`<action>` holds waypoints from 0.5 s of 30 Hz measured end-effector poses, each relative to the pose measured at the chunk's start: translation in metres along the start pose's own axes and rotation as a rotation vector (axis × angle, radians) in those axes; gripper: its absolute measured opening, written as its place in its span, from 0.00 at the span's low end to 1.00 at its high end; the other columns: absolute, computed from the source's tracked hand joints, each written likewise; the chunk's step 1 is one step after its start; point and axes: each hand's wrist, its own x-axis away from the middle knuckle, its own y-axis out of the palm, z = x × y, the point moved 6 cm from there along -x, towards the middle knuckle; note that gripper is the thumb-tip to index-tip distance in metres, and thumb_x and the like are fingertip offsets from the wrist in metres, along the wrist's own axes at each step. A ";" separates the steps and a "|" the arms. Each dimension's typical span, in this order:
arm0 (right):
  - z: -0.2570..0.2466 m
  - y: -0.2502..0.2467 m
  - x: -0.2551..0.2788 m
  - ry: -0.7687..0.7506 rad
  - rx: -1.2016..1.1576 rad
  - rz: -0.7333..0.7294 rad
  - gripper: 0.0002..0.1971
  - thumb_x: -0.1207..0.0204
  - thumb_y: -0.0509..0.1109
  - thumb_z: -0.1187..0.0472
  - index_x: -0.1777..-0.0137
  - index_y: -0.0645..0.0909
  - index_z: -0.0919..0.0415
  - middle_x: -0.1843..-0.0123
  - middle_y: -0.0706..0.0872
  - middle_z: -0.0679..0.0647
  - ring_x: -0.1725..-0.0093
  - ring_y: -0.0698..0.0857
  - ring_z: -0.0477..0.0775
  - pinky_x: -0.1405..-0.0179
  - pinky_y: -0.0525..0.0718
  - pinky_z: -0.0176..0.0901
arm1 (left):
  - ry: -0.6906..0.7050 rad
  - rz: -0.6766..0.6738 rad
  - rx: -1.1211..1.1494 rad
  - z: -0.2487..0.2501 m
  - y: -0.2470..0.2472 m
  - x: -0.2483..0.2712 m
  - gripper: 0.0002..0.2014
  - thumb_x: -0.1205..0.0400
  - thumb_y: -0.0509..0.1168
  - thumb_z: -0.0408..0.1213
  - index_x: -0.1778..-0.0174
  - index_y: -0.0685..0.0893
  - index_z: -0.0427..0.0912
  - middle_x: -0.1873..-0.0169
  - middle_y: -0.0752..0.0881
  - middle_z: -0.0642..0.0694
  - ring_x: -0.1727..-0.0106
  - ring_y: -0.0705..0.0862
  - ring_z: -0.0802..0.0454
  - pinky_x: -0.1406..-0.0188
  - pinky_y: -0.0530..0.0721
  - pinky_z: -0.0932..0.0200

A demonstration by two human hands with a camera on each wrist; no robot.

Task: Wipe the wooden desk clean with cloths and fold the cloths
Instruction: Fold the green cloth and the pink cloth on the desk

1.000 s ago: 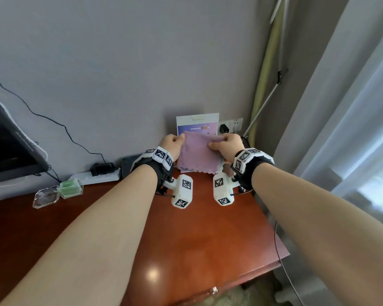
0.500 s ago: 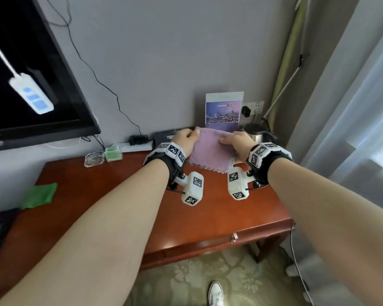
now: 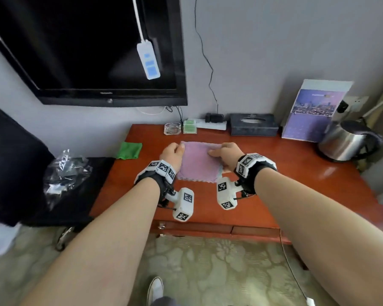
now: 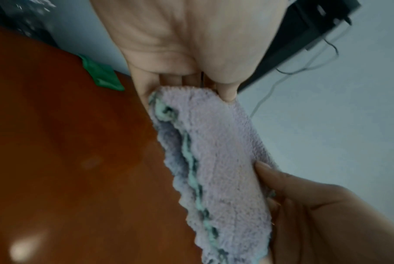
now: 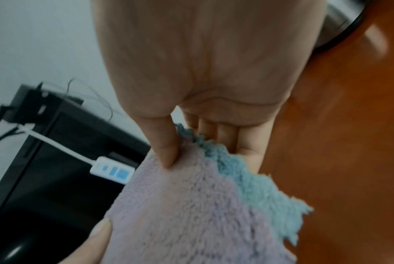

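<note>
A lilac cloth (image 3: pixel 197 164) with a teal underside, folded over, is held stretched between both hands just above the red-brown wooden desk (image 3: pixel 285 184). My left hand (image 3: pixel 174 154) pinches its left edge, thumb on top, as the left wrist view shows on the cloth (image 4: pixel 221 160). My right hand (image 3: pixel 224 154) pinches the right edge; in the right wrist view the thumb presses the lilac face (image 5: pixel 191 205) and the teal layer (image 5: pixel 259 189) sticks out beneath. A folded green cloth (image 3: pixel 129 150) lies at the desk's left edge.
Along the back of the desk stand a glass ashtray (image 3: pixel 172 128), a small green box (image 3: pixel 189 125), a dark tissue box (image 3: pixel 253 124), a leaflet stand (image 3: pixel 314 111) and a steel kettle (image 3: pixel 347 143). A black TV (image 3: pixel 86 51) hangs on the wall. A plastic bag (image 3: pixel 64 171) lies on a dark chair left.
The head view has tipped down and pulled back, showing the whole desk. Both hands carried the lilac cloth from up by the wall down and toward the desk's middle.
</note>
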 end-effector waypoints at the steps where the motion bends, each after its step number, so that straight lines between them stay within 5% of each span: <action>1: -0.003 0.026 -0.009 -0.001 0.013 -0.024 0.12 0.26 0.76 0.63 0.46 0.79 0.63 0.48 0.84 0.65 0.54 0.83 0.63 0.47 0.80 0.81 | -0.032 0.013 -0.002 -0.021 -0.015 -0.005 0.21 0.10 0.53 0.49 0.64 0.73 0.39 0.68 0.76 0.43 0.64 0.74 0.44 0.64 0.67 0.52; 4: -0.016 0.105 -0.036 -0.008 0.048 -0.092 0.07 0.25 0.75 0.62 0.54 0.79 0.60 0.50 0.83 0.65 0.54 0.82 0.63 0.46 0.79 0.82 | -0.112 0.045 0.011 -0.086 -0.061 -0.024 0.21 0.10 0.53 0.49 0.63 0.73 0.39 0.67 0.77 0.40 0.62 0.76 0.43 0.61 0.70 0.51; 8: -0.018 0.210 -0.073 0.033 0.087 -0.131 0.09 0.25 0.75 0.60 0.50 0.80 0.62 0.48 0.86 0.66 0.53 0.86 0.65 0.50 0.84 0.78 | -0.235 0.018 -0.005 -0.174 -0.116 -0.050 0.20 0.10 0.53 0.50 0.56 0.78 0.37 0.59 0.82 0.38 0.56 0.80 0.40 0.54 0.76 0.50; 12: -0.006 0.293 -0.102 0.094 0.114 -0.142 0.06 0.25 0.73 0.62 0.57 0.77 0.58 0.57 0.84 0.62 0.56 0.86 0.65 0.53 0.86 0.76 | -0.344 -0.050 -0.009 -0.252 -0.150 -0.065 0.18 0.11 0.56 0.48 0.57 0.80 0.39 0.59 0.83 0.39 0.52 0.84 0.37 0.56 0.77 0.52; 15: 0.008 0.332 -0.120 0.155 0.122 -0.120 0.05 0.24 0.70 0.67 0.51 0.79 0.59 0.57 0.83 0.62 0.54 0.85 0.65 0.51 0.86 0.74 | -0.406 -0.096 -0.016 -0.297 -0.161 -0.079 0.13 0.13 0.61 0.42 0.47 0.85 0.35 0.51 0.87 0.35 0.47 0.85 0.35 0.50 0.80 0.53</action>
